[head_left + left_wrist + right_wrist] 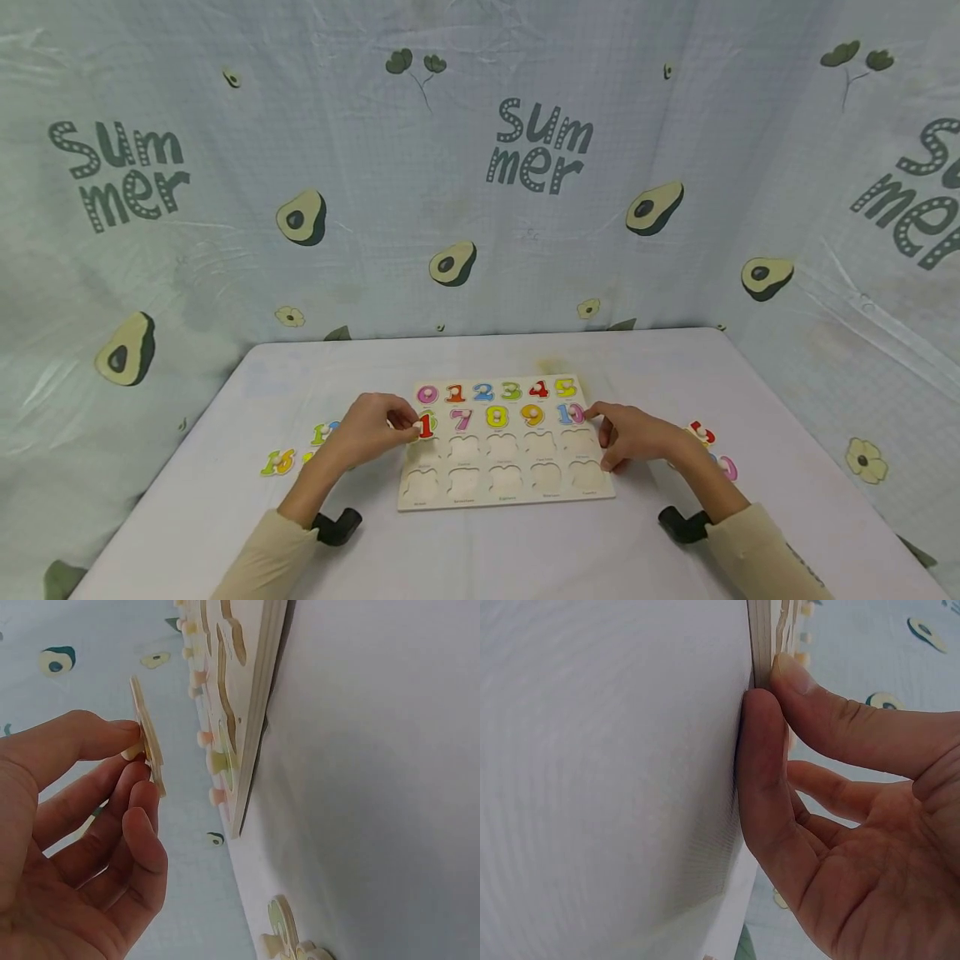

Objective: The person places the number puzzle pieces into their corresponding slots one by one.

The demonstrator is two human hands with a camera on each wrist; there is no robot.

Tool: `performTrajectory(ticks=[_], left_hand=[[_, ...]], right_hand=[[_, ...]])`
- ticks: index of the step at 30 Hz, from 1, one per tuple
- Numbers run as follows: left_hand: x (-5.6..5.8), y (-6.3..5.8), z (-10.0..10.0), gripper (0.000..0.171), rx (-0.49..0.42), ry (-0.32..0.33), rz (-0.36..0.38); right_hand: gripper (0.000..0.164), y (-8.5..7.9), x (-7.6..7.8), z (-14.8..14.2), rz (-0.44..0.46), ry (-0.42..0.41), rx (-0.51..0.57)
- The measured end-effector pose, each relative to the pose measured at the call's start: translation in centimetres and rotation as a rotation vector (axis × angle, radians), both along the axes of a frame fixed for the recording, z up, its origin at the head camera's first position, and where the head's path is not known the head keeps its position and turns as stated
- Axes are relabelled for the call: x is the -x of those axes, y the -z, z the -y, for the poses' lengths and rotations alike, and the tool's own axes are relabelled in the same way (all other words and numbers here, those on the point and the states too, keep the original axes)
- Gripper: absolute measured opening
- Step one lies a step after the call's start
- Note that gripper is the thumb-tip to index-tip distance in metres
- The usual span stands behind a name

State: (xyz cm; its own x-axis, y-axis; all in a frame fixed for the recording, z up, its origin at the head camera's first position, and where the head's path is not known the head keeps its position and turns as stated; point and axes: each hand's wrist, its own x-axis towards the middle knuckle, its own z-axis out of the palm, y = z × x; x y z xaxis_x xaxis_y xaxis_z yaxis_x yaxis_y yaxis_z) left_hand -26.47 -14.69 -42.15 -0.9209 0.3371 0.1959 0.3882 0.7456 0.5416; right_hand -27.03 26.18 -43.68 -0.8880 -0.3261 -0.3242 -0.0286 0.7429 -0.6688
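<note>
A wooden number puzzle board (517,502) lies on the table between the hands. Its top two rows hold coloured number pieces, and the lower two rows show bare recesses. My left hand (371,429) pinches a red number piece (426,426) showing a 1, over the board's left side. In the left wrist view, thumb and fingers hold this piece (152,746) by its small knob, tilted on edge and clear of the board. My right hand (637,433) grips the board's right edge. The right wrist view shows its thumb (840,724) and a bent finger at that edge.
Left of the board, partly behind the left arm, lie loose number pieces, among them a yellow 16 (278,462). More pieces, including a red one (702,432), lie right of the board by the right forearm. A patterned cloth (525,275) hangs behind the table.
</note>
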Motion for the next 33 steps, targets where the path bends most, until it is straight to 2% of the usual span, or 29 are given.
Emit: performTrajectory(ticks=[8, 13, 20, 33], left_hand=[[0.3, 0.6, -0.9, 0.006, 0.034, 0.039, 0.021], [0.2, 0.8, -1.0, 0.007, 0.063, 0.036, 0.059], [0.3, 1.2, -1.1, 0.007, 0.074, 0.053, 0.096], [0.3, 1.4, -1.2, 0.007, 0.106, 0.071, 0.094]], right_hand=[[0.072, -0.1, -0.1, -0.1, 0.017, 0.006, 0.009], [0.073, -0.1, 0.0, -0.1, 0.015, 0.007, 0.012], [0.074, 0.0, 0.1, -0.1, 0.007, -0.028, 0.006], [0.074, 0.1, 0.2, -0.1, 0.007, -0.010, 0.003]])
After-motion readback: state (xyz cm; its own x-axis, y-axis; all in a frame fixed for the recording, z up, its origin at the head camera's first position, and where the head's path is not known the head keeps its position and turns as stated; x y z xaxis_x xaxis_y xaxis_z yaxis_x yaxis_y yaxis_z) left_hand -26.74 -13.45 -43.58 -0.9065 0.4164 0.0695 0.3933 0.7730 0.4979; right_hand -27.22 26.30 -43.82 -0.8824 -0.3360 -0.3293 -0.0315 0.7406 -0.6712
